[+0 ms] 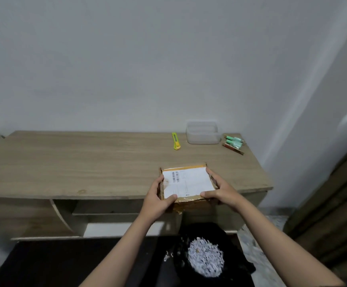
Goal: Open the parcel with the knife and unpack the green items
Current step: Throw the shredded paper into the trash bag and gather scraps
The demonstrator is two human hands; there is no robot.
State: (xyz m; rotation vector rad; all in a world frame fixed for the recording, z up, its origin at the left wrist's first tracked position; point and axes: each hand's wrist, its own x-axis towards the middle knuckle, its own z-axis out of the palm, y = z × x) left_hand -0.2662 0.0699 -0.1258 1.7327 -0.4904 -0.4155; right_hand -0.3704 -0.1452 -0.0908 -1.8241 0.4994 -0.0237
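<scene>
A flat cardboard parcel with a white shipping label and brown tape sits at the front edge of the wooden desk. My left hand grips its left side, thumb on the label. My right hand holds its right side the same way. A yellow-green utility knife lies further back on the desk, apart from both hands. Several green items lie at the back right beside a brown stick-like item.
A clear plastic container stands at the back between the knife and the green items. Below the desk front, a black bag holds shredded white paper. A wall rises directly behind the desk. Wooden panels stand to the right.
</scene>
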